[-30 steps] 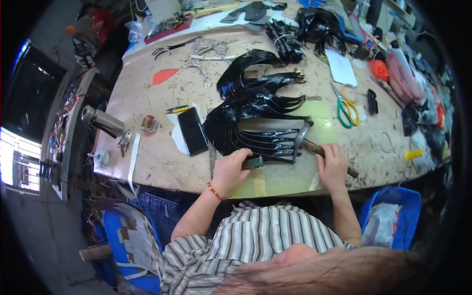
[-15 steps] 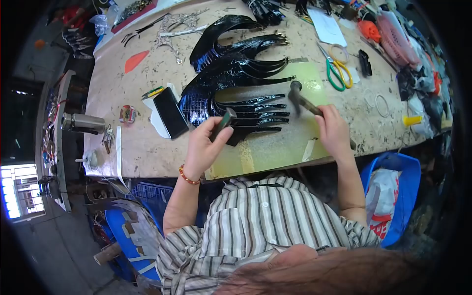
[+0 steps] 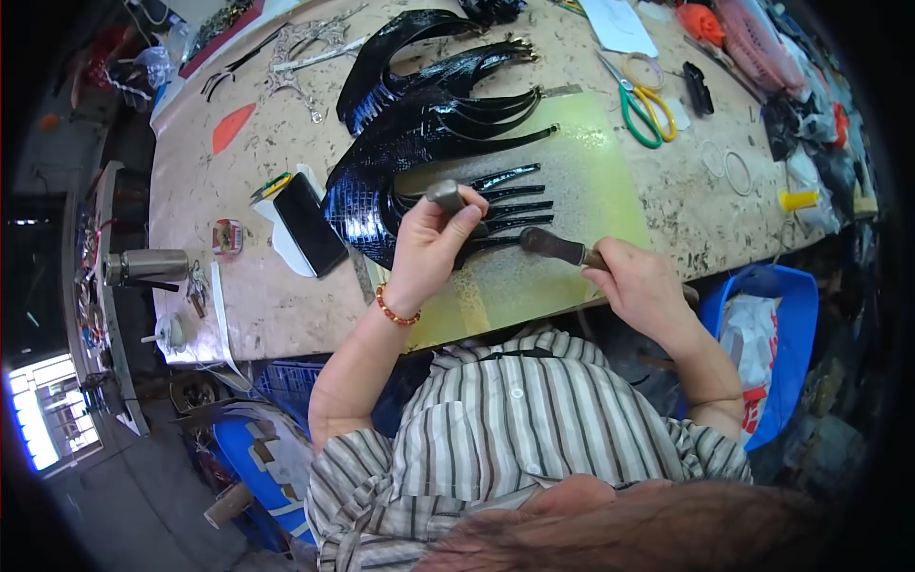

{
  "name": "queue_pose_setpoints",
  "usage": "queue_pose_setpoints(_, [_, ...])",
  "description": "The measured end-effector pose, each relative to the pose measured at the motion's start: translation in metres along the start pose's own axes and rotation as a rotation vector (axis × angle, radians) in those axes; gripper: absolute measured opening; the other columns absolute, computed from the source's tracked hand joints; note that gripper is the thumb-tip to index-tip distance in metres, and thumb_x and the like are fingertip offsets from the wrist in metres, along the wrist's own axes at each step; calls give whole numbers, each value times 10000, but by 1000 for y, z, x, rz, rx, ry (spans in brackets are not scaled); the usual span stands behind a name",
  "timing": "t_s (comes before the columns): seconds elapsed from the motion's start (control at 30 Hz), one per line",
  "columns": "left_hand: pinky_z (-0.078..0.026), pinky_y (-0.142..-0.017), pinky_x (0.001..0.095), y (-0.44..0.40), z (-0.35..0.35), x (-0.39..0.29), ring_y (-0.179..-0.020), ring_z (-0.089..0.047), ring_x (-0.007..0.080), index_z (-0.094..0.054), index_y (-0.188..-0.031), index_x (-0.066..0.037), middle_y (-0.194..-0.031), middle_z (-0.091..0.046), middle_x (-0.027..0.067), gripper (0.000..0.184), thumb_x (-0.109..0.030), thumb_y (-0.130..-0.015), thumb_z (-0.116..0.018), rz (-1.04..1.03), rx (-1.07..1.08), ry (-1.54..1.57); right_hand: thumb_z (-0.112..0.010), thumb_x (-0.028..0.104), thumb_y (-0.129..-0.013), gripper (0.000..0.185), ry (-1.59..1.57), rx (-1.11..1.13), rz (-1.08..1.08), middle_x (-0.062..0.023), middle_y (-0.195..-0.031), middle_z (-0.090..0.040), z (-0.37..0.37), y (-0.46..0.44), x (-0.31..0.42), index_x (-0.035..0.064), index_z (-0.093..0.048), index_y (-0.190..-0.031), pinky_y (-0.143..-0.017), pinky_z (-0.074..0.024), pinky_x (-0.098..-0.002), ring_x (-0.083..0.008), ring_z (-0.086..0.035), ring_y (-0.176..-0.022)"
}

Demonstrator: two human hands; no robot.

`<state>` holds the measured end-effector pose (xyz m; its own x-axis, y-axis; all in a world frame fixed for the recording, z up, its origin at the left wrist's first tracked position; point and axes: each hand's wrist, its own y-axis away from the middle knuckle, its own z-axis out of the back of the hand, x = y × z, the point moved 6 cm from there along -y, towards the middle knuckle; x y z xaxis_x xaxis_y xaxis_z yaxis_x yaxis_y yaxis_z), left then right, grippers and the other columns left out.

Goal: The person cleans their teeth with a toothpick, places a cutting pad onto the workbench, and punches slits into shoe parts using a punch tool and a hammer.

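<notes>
In my left hand (image 3: 431, 243) is a short metal punch-like tool (image 3: 446, 195), its blunt end up, over the strips of a glossy black piece (image 3: 367, 191). My right hand (image 3: 640, 284) grips the handle of a hammer (image 3: 553, 245), whose dark head points left, close to the strip ends. Beneath the strips lies a translucent yellow-green board (image 3: 591, 181). Several long strips with narrow tips fan out to the right over it. A second curved black piece (image 3: 367, 76) lies behind.
A phone (image 3: 310, 224) rests left of the black piece, with a small box (image 3: 227, 236) further left. Scissors (image 3: 643, 105) lie at the right. Blue bins (image 3: 791, 334) stand below the table edge. Steel flask (image 3: 148, 267) at far left.
The view has shifted. My left hand has lifted the tool and turned it upright above the strips. The hammer has moved from beyond the strip ends down towards the nearest strip.
</notes>
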<state>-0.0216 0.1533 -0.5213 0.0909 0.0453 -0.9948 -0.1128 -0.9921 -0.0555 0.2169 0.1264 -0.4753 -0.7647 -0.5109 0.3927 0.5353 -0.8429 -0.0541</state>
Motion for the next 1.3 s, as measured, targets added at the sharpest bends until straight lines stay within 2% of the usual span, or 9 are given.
queue_pose_setpoints(0.1, [-478, -810, 254, 8, 4, -6, -894, -613, 119, -642, -1009, 0, -985, -657, 30, 99, -12, -915, -612, -22, 92, -405, -670, 232, -856, 256, -30, 25, -16, -134, -749, -591, -5, 3, -1, 43, -498, -869, -578, -487, -420, -335, -622, -678])
queue_pose_setpoints(0.13, [-498, -749, 248, 9, 2, -16, -853, -630, 116, -658, -1015, 4, -971, -677, 30, 116, 0, -907, -616, -134, 132, -623, -668, 229, -858, 255, -35, 33, -27, -136, -752, -593, -6, 3, -2, 40, -497, -873, -584, -488, -421, -336, -623, -685])
queue_pose_setpoints(0.23, [-516, -702, 285, 13, 6, -18, -785, -663, 172, -672, -1002, -47, -901, -675, 83, 147, -69, -857, -686, -135, 107, -689, -661, 221, -864, 250, -47, 51, -59, -141, -759, -599, -9, 5, -4, 34, -497, -886, -601, -490, -424, -341, -625, -704])
queue_pose_setpoints(0.33, [-510, -718, 246, 13, 10, -10, -795, -635, 93, -646, -1008, 12, -931, -688, 58, 115, -2, -895, -629, 3, 28, -408, -656, 213, -867, 241, -59, 55, -88, -148, -769, -603, -10, 5, -5, 31, -502, -901, -615, -490, -427, -346, -626, -718])
queue_pose_setpoints(0.43, [-512, -714, 243, 8, 5, -5, -780, -634, 82, -627, -1027, 11, -888, -688, 64, 143, -16, -887, -644, 24, 51, -406, -654, 209, -870, 236, -83, 40, -94, -155, -771, -605, -12, 6, -7, 29, -507, -911, -619, -488, -429, -350, -626, -723])
queue_pose_setpoints(0.67, [-520, -688, 265, 4, -7, -2, -752, -689, 155, -619, -1046, -19, -847, -701, 100, 185, -62, -873, -669, -49, 143, -642, -649, 204, -880, 224, -169, 26, -115, -171, -739, -608, -18, 7, -19, 29, -513, -912, -609, -472, -442, -372, -621, -712])
queue_pose_setpoints(0.77, [-530, -655, 334, 2, -8, -2, -749, -684, 290, -646, -931, -24, -835, -682, 134, 146, -146, -859, -682, -70, 99, -647, -645, 183, -881, 204, -213, 26, -161, -178, -746, -610, -10, 9, -28, 18, -531, -916, -607, -464, -435, -375, -619, -707])
queue_pose_setpoints(1.03, [-518, -631, 364, 3, -13, 1, -707, -650, 306, -597, -911, -31, -786, -642, 122, 159, -147, -849, -686, -187, 121, -772, -640, 182, -889, 208, -353, -41, -284, -173, -759, -602, 14, 14, -43, 1, -564, -957, -612, -458, -377, -349, -612, -681])
queue_pose_setpoints(1.3, [-512, -659, 385, 6, -24, -13, -768, -625, 312, -569, -930, -30, -839, -620, 112, 183, -131, -833, -686, -360, 157, -835, -650, 198, -889, 218, -258, -42, -138, -168, -761, -605, 16, -1, -29, 5, -576, -956, -607, -460, -374, -330, -615, -670])
